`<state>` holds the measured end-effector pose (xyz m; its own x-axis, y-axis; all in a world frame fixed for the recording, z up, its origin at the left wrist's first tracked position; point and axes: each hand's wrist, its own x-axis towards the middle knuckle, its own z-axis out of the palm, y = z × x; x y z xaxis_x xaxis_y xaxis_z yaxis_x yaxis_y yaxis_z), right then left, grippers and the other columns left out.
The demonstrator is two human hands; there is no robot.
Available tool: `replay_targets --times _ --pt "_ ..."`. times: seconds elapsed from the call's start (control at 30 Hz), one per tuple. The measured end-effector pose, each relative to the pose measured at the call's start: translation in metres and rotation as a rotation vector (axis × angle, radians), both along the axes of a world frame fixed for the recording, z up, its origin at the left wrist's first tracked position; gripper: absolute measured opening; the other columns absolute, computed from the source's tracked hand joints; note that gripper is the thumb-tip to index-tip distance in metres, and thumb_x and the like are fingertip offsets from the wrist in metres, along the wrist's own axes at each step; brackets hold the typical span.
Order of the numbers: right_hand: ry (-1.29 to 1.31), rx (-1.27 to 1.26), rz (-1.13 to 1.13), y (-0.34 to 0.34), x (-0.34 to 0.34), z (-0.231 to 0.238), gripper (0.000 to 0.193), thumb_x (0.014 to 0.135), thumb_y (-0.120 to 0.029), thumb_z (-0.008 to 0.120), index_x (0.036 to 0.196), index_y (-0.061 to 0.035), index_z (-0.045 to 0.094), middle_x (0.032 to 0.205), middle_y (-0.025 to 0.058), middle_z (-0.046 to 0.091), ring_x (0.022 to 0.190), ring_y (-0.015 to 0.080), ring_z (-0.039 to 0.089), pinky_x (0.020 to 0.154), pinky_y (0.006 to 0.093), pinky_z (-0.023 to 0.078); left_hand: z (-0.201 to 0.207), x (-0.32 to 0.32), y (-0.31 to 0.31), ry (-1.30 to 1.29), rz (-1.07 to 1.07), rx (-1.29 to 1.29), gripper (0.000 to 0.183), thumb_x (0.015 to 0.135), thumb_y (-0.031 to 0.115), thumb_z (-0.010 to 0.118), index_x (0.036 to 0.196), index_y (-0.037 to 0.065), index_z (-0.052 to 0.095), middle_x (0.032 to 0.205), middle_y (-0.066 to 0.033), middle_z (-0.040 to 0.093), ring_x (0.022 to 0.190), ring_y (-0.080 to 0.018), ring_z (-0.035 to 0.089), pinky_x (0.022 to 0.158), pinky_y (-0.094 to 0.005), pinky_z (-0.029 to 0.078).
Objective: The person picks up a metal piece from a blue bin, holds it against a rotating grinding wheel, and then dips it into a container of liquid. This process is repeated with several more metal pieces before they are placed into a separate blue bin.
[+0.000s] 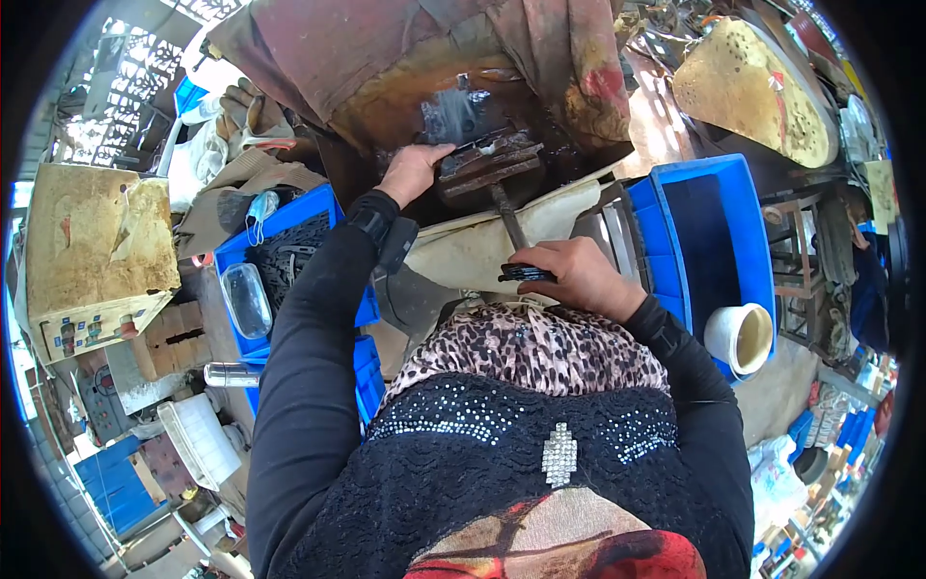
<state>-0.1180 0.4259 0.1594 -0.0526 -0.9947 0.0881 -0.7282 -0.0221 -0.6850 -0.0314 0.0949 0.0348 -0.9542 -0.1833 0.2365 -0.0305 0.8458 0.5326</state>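
My left hand (pixel 410 174) reaches forward to a wet, rusty metal rest (pixel 492 172). Its thumb and fingers are closed at the end of a thin dark piece (pixel 471 145), which lies along the top of that rest. Just beyond is a whitish, watery blur (pixel 451 116) inside a brown-stained recess. My right hand (pixel 584 275) is held near my waist, closed around a small stack of flat black pieces (pixel 527 273). A metal bar (pixel 508 217) runs from the rest toward me, ending close to the right hand.
Stained cloth (pixel 405 48) drapes over the machine ahead. To the left, a blue bin (pixel 330 201) holds many dark parts, with a clear container (pixel 247 299) at its edge. A deep blue bin (pixel 666 241) and a whitish cylindrical container (pixel 741 340) stand on the right.
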Motion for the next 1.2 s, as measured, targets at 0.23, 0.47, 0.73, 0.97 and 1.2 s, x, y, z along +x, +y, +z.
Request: replay_targets --times 0.23,0.47,0.73,0.97,1.2 --pt "0.101 -0.125 0.014 0.004 0.0 -0.012 0.027 0.08 -0.025 0.071 0.1 -0.012 0.059 0.081 0.0096 0.061 0.071 0.0343 0.063 0.06 0.045 0.051 0.013 0.008 -0.003 -0.104 -0.089 -0.244 0.041 0.08 0.001 0.053 0.117 0.014 0.068 0.091 -0.0209 0.067 0.085 -0.0388 0.064 0.074 -0.0472 0.051" --pt "0.143 -0.203 -0.032 0.016 0.005 -0.014 0.024 0.078 -0.018 0.066 0.099 -0.0107 0.058 0.079 0.009 0.058 0.068 0.0335 0.062 0.058 0.0449 0.05 0.056 0.024 0.014 -0.06 -0.056 -0.039 0.04 0.085 0.0 0.058 0.124 0.009 0.062 0.095 -0.0192 0.065 0.085 -0.0343 0.065 0.076 -0.0417 0.052" --pt "0.232 -0.33 -0.108 -0.013 -0.013 0.017 0.023 0.077 -0.023 0.068 0.096 -0.0109 0.061 0.077 0.0083 0.06 0.071 0.0324 0.063 0.061 0.0443 0.051 0.063 0.057 0.067 0.109 0.352 0.062 0.047 0.088 -0.003 0.056 0.134 0.006 0.054 0.103 -0.0152 0.063 0.09 -0.0286 0.063 0.081 -0.0376 0.051" --pt "0.143 -0.557 -0.376 -0.094 -0.064 0.063 0.032 0.081 -0.035 0.073 0.094 -0.0056 0.069 0.083 0.0151 0.067 0.079 0.0345 0.065 0.068 0.0407 0.052 0.058 0.047 0.103 0.176 0.396 -0.089 0.035 0.087 0.002 0.058 0.122 0.003 0.06 0.105 -0.0185 0.064 0.096 -0.0351 0.062 0.085 -0.0412 0.05" --pt "0.156 -0.495 -0.439 -0.182 -0.136 0.083 0.037 0.081 -0.038 0.074 0.093 -0.0029 0.071 0.079 0.0185 0.066 0.075 0.0336 0.065 0.069 0.0399 0.05 0.072 0.038 0.128 0.175 0.374 -0.063 0.028 0.084 0.005 0.062 0.112 0.002 0.064 0.102 -0.0191 0.063 0.096 -0.0377 0.061 0.085 -0.0433 0.05"
